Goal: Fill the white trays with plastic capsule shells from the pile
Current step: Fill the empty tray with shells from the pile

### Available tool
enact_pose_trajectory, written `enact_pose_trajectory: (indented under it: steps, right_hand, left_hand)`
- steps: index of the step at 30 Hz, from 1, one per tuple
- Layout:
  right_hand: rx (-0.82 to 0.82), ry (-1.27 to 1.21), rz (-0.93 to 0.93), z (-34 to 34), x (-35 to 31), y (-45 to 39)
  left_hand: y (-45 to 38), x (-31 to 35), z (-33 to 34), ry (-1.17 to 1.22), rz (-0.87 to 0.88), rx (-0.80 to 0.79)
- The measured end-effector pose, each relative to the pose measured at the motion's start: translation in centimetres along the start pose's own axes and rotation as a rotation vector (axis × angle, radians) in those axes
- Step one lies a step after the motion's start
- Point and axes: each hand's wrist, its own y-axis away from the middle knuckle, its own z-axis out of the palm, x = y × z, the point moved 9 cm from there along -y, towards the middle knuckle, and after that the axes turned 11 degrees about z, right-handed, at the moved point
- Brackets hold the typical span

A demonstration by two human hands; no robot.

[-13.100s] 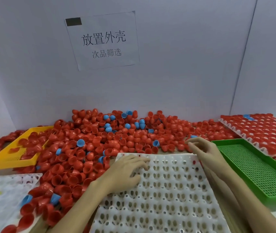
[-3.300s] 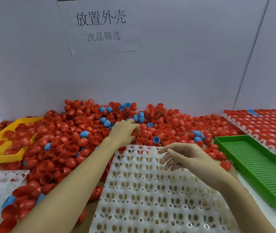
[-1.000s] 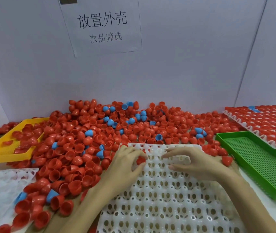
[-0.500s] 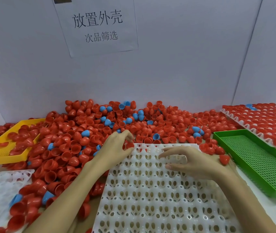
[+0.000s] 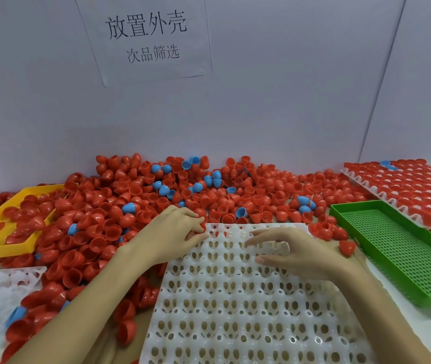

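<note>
- Pinching a red shell [image 5: 201, 225] at the far left corner of the white tray [image 5: 235, 306], the left hand [image 5: 175, 232] has its fingers curled round it.
- The right hand [image 5: 295, 250] rests on the far part of the tray, fingers spread and loose, holding nothing.
- The big pile of shells [image 5: 156, 200], red and some blue, lies just past the tray and to its left.
- A green tray [image 5: 403, 248] sits on the right.
- A yellow tray [image 5: 1, 232] sits far left.

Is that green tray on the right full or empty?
Empty. The green tray shows only its bare perforated floor; the red shells lie outside its rim.
</note>
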Motion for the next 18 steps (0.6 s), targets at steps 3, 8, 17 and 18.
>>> enact_pose_trajectory:
  steps: [3, 8, 17, 18]
  right_hand:
    - [0.001, -0.004, 0.004, 0.1, 0.1, -0.1]
    - [0.006, 0.001, 0.006, 0.0, 0.1, -0.1]
    - [0.006, 0.001, 0.004, 0.0, 0.3, -0.2]
    - [0.008, -0.001, 0.002, 0.0, 0.3, -0.2]
  left_hand:
    - [-0.2, 0.3, -0.5, -0.011, 0.06, -0.029]
    - [-1.4, -3.0, -2.7, 0.218, -0.09, 0.164]
    - [-4.9, -4.3, 0.3, 0.285, -0.132, -0.171]
    - [-5.0, -4.1, 0.7, 0.258, -0.128, -0.209]
